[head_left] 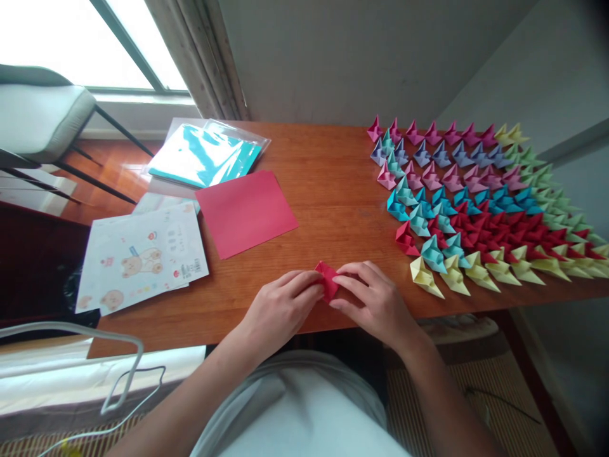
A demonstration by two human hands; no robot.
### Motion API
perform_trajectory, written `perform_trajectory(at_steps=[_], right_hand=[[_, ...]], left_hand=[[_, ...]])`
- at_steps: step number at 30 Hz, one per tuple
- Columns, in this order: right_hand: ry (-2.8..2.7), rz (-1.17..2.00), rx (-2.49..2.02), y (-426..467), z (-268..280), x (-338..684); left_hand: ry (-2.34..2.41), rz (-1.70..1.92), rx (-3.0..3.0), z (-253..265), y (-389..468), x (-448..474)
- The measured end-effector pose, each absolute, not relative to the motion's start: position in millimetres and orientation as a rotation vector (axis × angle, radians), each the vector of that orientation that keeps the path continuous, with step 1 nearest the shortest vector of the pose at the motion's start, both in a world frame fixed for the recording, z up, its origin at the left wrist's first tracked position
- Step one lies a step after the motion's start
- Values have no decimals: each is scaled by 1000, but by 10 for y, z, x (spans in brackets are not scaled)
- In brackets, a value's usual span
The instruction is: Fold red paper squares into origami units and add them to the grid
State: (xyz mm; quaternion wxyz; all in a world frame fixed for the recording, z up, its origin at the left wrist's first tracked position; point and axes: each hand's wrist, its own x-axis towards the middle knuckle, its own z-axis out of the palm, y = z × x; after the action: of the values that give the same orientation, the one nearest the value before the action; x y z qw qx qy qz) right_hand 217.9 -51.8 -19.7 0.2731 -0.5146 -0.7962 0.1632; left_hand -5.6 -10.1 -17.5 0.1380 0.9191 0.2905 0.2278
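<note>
Close to the table's front edge, a small folded piece of red paper [328,282] is between my two hands. My left hand [290,298] grips its left side, the fingers bent over it and partly hiding it. On the right side, my right hand [371,295] pinches the paper's edge with curled fingertips, the thumb held a little below. Behind and to the left lies a stack of flat red paper sheets [247,214].
Rows of folded paper boats [476,216] in several colours cover the table's right side. To the left lie a bear-printed pad [143,254] and plastic-wrapped turquoise paper [204,155]. A chair [42,120] stands beyond the wooden table [333,178]; a white metal tube [95,327] rises front left.
</note>
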Motion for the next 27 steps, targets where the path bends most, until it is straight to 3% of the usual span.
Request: perform_trajectory(at_steps=[27], right_hand=[[-2097, 415, -1474, -535, -186, 2042]], left_hand=[[923, 722, 2540, -195, -89, -28]])
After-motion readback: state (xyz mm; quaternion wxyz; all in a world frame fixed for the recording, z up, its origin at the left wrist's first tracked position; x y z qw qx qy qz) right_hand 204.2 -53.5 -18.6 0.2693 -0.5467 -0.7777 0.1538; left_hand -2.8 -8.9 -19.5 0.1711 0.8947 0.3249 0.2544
